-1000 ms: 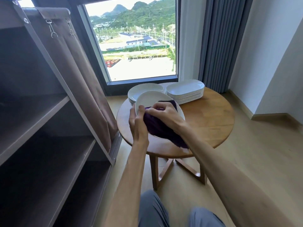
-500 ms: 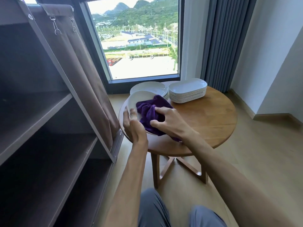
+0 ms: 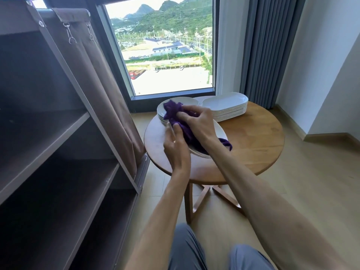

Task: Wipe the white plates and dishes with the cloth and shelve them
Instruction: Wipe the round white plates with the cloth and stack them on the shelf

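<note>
A white plate (image 3: 221,133) is held just above the round wooden table (image 3: 253,141), mostly covered by my hands. My left hand (image 3: 176,147) grips its near left rim. My right hand (image 3: 196,123) holds a bunched purple cloth (image 3: 175,114) and presses it on the plate's face; a tail of the cloth hangs over the plate's right rim. Behind it stand a stack of round white plates (image 3: 191,101) and a stack of oblong white dishes (image 3: 226,107).
A brown fabric shelf unit (image 3: 58,145) with bare shelves fills the left side, its rolled-back cover hanging by the window. Grey curtains and a white wall stand on the right. My knees show at the bottom, over a light wooden floor.
The plate has tipped flatter and shifted over the table. My right hand with the cloth has moved up toward the plate's far left side. The camera has tilted.
</note>
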Action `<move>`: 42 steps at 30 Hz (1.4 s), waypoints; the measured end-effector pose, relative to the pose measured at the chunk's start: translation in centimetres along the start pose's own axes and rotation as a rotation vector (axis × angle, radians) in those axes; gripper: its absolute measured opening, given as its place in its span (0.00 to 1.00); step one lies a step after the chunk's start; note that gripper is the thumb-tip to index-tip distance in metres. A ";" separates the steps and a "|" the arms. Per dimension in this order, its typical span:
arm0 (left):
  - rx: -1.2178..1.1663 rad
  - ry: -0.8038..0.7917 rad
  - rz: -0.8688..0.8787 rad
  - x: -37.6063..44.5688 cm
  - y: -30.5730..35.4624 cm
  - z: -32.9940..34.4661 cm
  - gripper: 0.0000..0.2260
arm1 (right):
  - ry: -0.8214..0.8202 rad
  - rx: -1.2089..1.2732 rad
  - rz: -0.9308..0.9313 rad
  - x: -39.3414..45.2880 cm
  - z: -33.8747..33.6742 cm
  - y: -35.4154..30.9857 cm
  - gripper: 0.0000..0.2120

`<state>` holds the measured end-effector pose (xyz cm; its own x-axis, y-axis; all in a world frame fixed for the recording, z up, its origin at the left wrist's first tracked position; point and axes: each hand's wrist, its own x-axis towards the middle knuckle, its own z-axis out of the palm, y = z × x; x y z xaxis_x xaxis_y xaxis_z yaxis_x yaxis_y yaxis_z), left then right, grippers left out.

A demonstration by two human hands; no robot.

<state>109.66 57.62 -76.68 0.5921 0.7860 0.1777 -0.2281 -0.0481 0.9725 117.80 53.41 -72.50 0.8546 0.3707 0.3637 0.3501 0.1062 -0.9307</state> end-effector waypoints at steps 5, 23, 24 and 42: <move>-0.150 0.137 -0.023 1.2 1.4 -0.5 0.29 | -0.293 -0.010 -0.045 -0.6 -0.6 -0.8 0.11; -0.312 0.164 -0.435 1.9 -0.2 -2.8 0.15 | -0.543 -0.423 0.225 -2.9 -3.1 0.4 0.12; -0.313 0.156 -0.459 1.7 -0.2 -2.8 0.16 | -0.523 -0.454 0.212 -2.9 -3.1 0.5 0.12; 0.413 0.080 0.215 -1.2 2.3 -0.5 0.17 | 0.234 -0.352 -0.032 -0.7 -2.8 0.9 0.10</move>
<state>107.99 56.86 -74.78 0.5002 0.7753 0.3855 -0.0032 -0.4435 0.8963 118.59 50.65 -73.46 0.8912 0.1485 0.4287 0.4525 -0.2229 -0.8634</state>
